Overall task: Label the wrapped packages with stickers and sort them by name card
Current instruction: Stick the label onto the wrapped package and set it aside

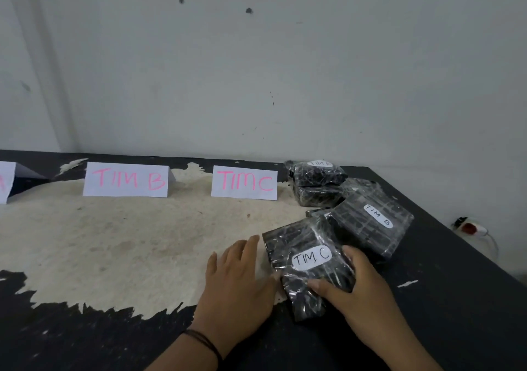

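Your nearest package (308,265), black and wrapped in glossy clear film, lies flat and skewed at about 5 o'clock from the table's middle; its white oval sticker (311,257) reads "TIM C". At its 1 o'clock, touching it, a second package (370,225) lies tilted on something beneath, with a sticker (378,215) reading "TIM B". Farther along at 12 o'clock, a two-high stack (318,183) carries a top sticker (320,163) that may read "TIM A"; it's too blurred to be sure. Folded white cards lettered in pink stand along the back: "TIM B" (127,179) at 11 o'clock, "TIM C" (244,182) at 12, and a cropped card (6,181) at 9.
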Motion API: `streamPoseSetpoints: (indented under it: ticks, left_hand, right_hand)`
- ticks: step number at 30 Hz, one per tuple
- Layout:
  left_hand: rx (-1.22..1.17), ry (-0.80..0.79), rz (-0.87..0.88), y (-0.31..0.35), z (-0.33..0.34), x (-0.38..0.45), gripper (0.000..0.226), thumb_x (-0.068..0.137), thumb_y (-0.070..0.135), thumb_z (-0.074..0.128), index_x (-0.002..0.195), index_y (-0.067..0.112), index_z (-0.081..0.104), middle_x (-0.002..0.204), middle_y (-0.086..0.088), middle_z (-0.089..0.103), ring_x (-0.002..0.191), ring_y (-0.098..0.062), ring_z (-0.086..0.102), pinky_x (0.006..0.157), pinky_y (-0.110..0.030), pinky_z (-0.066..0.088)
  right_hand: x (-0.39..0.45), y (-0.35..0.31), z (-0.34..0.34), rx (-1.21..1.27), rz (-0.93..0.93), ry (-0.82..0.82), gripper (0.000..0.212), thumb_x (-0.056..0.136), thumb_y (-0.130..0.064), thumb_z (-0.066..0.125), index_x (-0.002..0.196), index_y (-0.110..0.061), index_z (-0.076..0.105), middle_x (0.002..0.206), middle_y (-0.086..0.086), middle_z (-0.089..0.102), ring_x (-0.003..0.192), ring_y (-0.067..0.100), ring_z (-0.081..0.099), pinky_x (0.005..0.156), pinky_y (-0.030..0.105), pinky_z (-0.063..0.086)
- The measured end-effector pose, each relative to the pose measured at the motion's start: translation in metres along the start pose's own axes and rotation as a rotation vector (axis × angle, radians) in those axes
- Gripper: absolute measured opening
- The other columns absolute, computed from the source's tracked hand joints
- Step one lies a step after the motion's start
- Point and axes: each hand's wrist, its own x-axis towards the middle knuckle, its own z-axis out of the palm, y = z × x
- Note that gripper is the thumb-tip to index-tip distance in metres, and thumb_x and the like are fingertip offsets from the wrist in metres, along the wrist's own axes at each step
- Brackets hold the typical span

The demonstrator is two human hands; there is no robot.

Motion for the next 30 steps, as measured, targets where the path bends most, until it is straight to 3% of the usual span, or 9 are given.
streamPoseSetpoints:
  ticks: [3,7,11,15,18,22,27,30]
  left_hand:
    - [0.003,-0.005,0.009,0.000,-0.001,0.000,0.066,0.091,0.052,0.038,0.146,0.029,0.010,0.149,0.012,0.021,0.138,-0.009,0.019,0.116,-0.035,0.005]
    - [0.013,-0.017,0.014,-0.002,0.000,0.000,0.065,0.091,0.053,0.036,0.145,0.030,0.009,0.149,0.012,0.022,0.138,-0.009,0.019,0.116,-0.033,0.005]
    - [-0.004,-0.010,0.017,-0.001,0.000,-0.001,0.063,0.091,0.051,0.037,0.145,0.030,0.011,0.147,0.012,0.024,0.136,-0.009,0.022,0.116,-0.032,0.008]
    - [0.000,-0.006,0.025,0.000,0.000,-0.001,0.061,0.091,0.050,0.039,0.144,0.030,0.016,0.146,0.011,0.028,0.135,-0.011,0.027,0.115,-0.032,0.012]
    - [-0.006,-0.004,0.016,0.000,-0.001,-0.001,0.059,0.091,0.049,0.040,0.143,0.031,0.018,0.145,0.011,0.030,0.134,-0.011,0.028,0.115,-0.032,0.012]
    - [0.001,0.010,0.023,0.000,-0.002,-0.002,0.057,0.092,0.048,0.041,0.142,0.031,0.020,0.142,0.011,0.032,0.132,-0.011,0.030,0.114,-0.031,0.013]
    - [-0.013,0.026,0.027,0.001,-0.001,-0.001,0.057,0.091,0.046,0.042,0.142,0.029,0.022,0.142,0.010,0.034,0.131,-0.011,0.032,0.114,-0.031,0.015]
    - [-0.021,0.033,0.032,0.001,-0.001,-0.001,0.057,0.091,0.046,0.042,0.142,0.030,0.023,0.140,0.011,0.035,0.130,-0.010,0.033,0.113,-0.030,0.015]
  right_hand:
    - [-0.006,-0.006,-0.021,0.069,-0.018,0.087,0.075,0.067,-0.037,0.080,0.129,-0.037,0.038,0.120,-0.012,0.053,0.105,0.008,0.055,0.087,0.027,0.043]
    - [-0.009,0.011,-0.045,0.245,0.051,0.308,0.051,0.074,-0.026,0.076,0.115,-0.034,0.046,0.104,-0.011,0.058,0.088,0.001,0.056,0.070,0.021,0.043]
    - [-0.013,0.053,-0.059,0.541,0.281,0.618,0.045,0.071,-0.030,0.079,0.110,-0.031,0.057,0.106,0.001,0.066,0.095,0.024,0.064,0.087,0.049,0.050]
    - [-0.010,0.070,-0.070,0.546,0.386,0.654,0.026,0.081,-0.014,0.071,0.105,-0.014,0.063,0.097,0.014,0.067,0.083,0.033,0.066,0.070,0.042,0.055]
    - [-0.007,0.073,-0.069,0.412,0.405,0.590,0.031,0.083,-0.018,0.069,0.112,-0.010,0.061,0.100,0.013,0.067,0.079,0.026,0.066,0.063,0.036,0.054]
    - [-0.007,0.066,-0.068,0.050,0.341,0.545,0.023,0.083,-0.029,0.065,0.100,-0.015,0.067,0.095,0.011,0.067,0.090,0.030,0.059,0.080,0.040,0.049]
    - [-0.009,0.059,-0.067,-0.356,0.480,0.442,0.068,0.073,-0.046,0.070,0.128,-0.012,0.046,0.125,0.022,0.048,0.115,0.039,0.042,0.096,0.045,0.038]
    - [-0.013,0.049,-0.064,-0.449,0.415,0.501,0.069,0.075,-0.041,0.069,0.133,-0.015,0.042,0.136,0.018,0.040,0.125,0.038,0.033,0.101,0.047,0.031]
